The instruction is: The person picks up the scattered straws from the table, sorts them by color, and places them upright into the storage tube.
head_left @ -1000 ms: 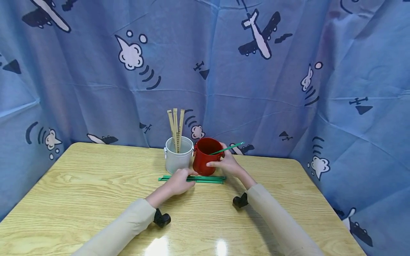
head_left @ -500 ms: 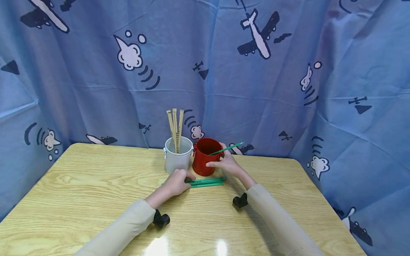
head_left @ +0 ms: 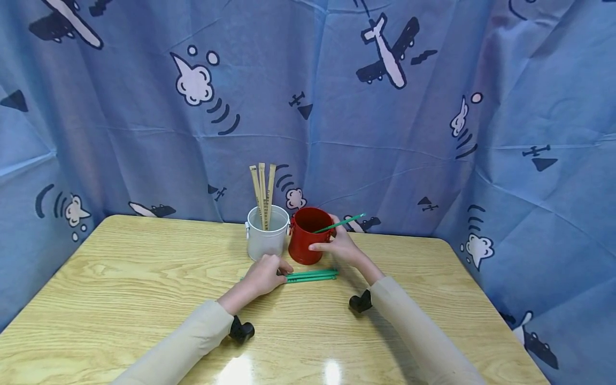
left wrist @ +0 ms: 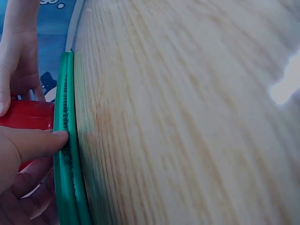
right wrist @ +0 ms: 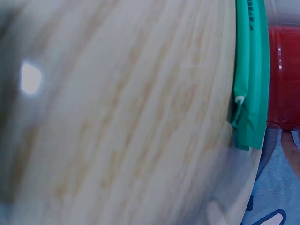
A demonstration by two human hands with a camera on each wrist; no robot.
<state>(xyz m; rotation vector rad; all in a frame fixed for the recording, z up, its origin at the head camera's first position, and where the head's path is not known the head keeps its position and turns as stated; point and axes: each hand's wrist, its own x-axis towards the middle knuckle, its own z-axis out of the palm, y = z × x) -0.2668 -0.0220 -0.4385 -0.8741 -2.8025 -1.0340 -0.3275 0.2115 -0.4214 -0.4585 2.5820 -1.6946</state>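
The left hand [head_left: 263, 275] pinches the green straws [head_left: 313, 276] between thumb and fingers; they run roughly parallel to the table's [head_left: 168, 289] far edge. Just beyond, the right hand [head_left: 344, 247] grips the red bucket [head_left: 303, 247] on the side toward the table's right edge; a single straw [head_left: 344, 222] leans out. Beside it, toward the left edge, the white bucket [head_left: 264, 245] holds three tan straws [head_left: 263, 184].

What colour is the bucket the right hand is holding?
Red. The bucket shows best in the head view.
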